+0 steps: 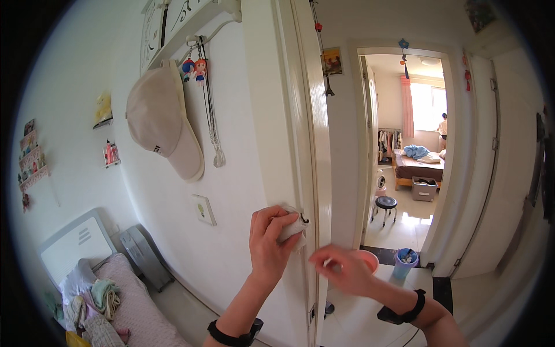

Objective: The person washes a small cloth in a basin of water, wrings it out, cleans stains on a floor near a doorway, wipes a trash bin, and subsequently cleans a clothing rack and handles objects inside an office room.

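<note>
My left hand [271,240] grips a crumpled white wad [289,232], which looks like cloth or tissue, at the edge of the cream door frame [277,143]. A small dark curved mark or piece [305,219] shows at the top of the wad. Lower and to the right, my right hand [347,271] hovers in front of the doorway, slightly blurred. Its fingers are curled, with a gap between thumb and forefinger, and nothing shows in them. Black bands circle both wrists.
Left of the frame hang a beige cap [158,121] and necklaces [212,143], above a light switch [204,209]. A suitcase [145,256] stands by a bed [134,295]. Past the doorway are a pink basin [369,260], a bin [405,266], a stool [386,202] and a distant person [442,126].
</note>
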Available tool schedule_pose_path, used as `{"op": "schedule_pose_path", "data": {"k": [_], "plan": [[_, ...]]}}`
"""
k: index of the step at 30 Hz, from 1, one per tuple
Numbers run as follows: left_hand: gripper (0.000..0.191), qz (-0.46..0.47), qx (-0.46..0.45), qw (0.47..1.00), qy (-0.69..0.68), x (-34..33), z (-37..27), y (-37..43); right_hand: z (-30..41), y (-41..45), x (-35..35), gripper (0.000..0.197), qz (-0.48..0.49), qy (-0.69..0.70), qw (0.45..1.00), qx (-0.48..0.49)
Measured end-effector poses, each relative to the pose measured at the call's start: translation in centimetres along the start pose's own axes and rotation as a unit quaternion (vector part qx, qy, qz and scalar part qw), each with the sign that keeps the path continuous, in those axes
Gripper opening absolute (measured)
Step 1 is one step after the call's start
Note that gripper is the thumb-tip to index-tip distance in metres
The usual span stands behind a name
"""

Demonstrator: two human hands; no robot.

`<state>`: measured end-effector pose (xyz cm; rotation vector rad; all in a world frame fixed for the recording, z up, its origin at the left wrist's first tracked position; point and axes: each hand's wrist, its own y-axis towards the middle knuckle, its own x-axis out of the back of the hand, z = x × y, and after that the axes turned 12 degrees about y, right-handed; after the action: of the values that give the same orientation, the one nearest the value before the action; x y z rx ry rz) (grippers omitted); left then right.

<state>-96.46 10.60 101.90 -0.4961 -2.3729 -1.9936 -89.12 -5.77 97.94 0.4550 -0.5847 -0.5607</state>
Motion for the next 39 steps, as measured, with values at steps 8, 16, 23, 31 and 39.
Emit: {"op": "schedule_pose_path", "data": {"k": [8,16,23,31,39], "plan": [[0.036,0.046,0.337,0.860,-0.381,-0.3,-1.7,-6.4,2.0,0.1,-1.3,0.050,-0.037,0.046,0.997,0.045],[0.062,0.043,0.057,0.949,-0.308,2.6,-4.6,-5.3,6.9,1.3,-2.7,0.053,-0.173,0.000,0.970,0.170],[0.069,0.083,-0.042,0.996,0.010,2.7,-1.1,-3.4,10.4,9.4,4.5,0.049,-0.264,-0.234,0.891,0.285],[0.075,0.167,-0.045,0.985,0.014,0.7,1.1,-5.8,5.6,10.3,4.4,0.057,-0.148,-0.334,0.840,0.402],[0.060,0.111,0.016,0.994,-0.014,0.8,2.2,-8.3,9.5,14.9,3.2,0.049,-0.296,-0.330,0.790,0.424]]}}
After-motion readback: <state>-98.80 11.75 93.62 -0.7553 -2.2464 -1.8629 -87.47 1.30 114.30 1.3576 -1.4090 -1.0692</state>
